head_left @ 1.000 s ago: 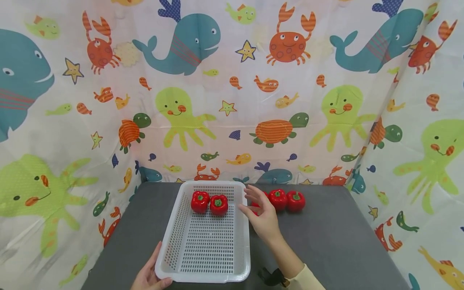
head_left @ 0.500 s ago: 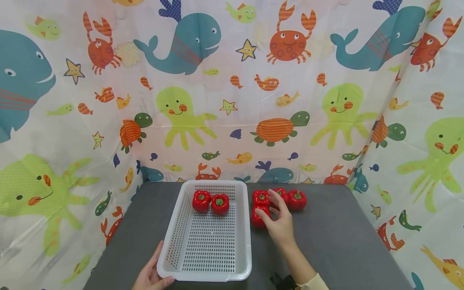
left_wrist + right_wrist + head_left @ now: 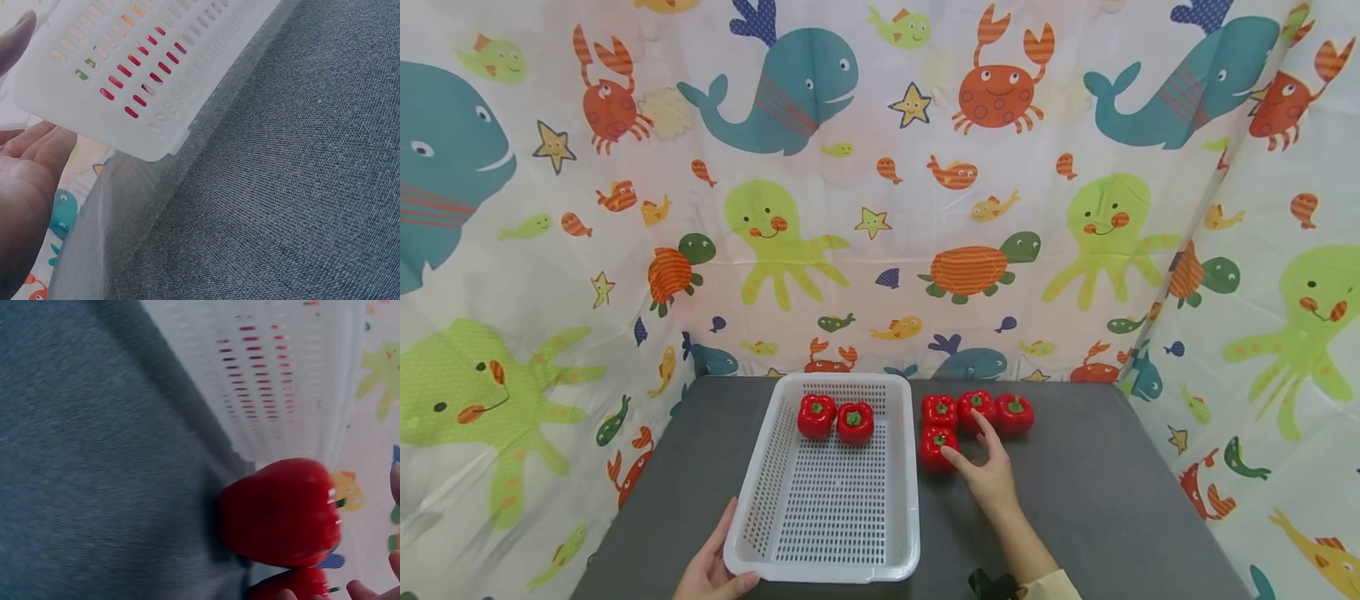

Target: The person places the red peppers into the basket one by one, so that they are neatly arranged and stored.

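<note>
A white slotted plastic basket (image 3: 895,500) holds two red bell peppers (image 3: 816,417) (image 3: 854,422) at its far end. My left hand (image 3: 711,567) grips its near left corner, fingers along the side and thumb at the front rim; the left wrist view shows the basket (image 3: 131,94) between thumb and fingers. Right of the basket, my right hand (image 3: 992,475) is spread by the nearest red bell pepper (image 3: 937,450), thumb tip at its right side and a fingertip overlapping a pepper behind (image 3: 973,404). This near pepper (image 3: 281,515) shows large in the right wrist view.
Two more red bell peppers (image 3: 939,408) (image 3: 1017,417) stand in the group right of the basket. The grey table (image 3: 1097,500) meets a curtain (image 3: 880,333) printed with sea animals at the back and sides.
My right hand has moved right from the basket's right rim, then back toward me beside the near pepper, uncovering the peppers there. My left hand stays at the basket corner.
</note>
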Motion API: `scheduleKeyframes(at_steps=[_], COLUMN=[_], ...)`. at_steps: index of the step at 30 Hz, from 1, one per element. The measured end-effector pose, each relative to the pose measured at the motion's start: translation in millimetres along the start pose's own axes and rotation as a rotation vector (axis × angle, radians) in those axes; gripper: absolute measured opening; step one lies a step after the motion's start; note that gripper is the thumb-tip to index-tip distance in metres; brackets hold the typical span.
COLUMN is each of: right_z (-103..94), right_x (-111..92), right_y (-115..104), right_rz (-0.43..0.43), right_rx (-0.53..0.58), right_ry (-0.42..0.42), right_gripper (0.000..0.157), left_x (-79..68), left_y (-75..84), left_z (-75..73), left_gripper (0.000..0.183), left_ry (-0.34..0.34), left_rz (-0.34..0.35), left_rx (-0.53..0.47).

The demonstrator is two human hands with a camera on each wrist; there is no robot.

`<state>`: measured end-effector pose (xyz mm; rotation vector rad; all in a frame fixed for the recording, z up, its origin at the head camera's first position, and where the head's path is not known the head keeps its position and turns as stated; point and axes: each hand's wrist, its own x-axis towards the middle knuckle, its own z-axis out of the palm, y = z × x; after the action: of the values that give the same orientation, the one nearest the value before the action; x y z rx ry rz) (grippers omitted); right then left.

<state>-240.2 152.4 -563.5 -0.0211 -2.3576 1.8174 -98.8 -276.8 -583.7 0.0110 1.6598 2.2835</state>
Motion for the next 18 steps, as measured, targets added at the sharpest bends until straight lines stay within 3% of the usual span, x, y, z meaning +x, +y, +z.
scheduleKeyframes(at_steps=[7,18], right_z=[5.6,13.0], right_x=[2,4], right_y=[17,29], right_rz=[0.115,0.196], right_rx=[0.059,0.134], right_ry=[-0.044,-0.109], right_gripper=[0.089,0.092], left_x=[-0.4,0.2], left_y=[1.2,1.6], left_z=[-0.6,-0.7], left_gripper=[0.109,0.109], left_ry=[-0.030,-0.025], left_rz=[0.000,-0.006], left_rx=[-0.014,0.001])
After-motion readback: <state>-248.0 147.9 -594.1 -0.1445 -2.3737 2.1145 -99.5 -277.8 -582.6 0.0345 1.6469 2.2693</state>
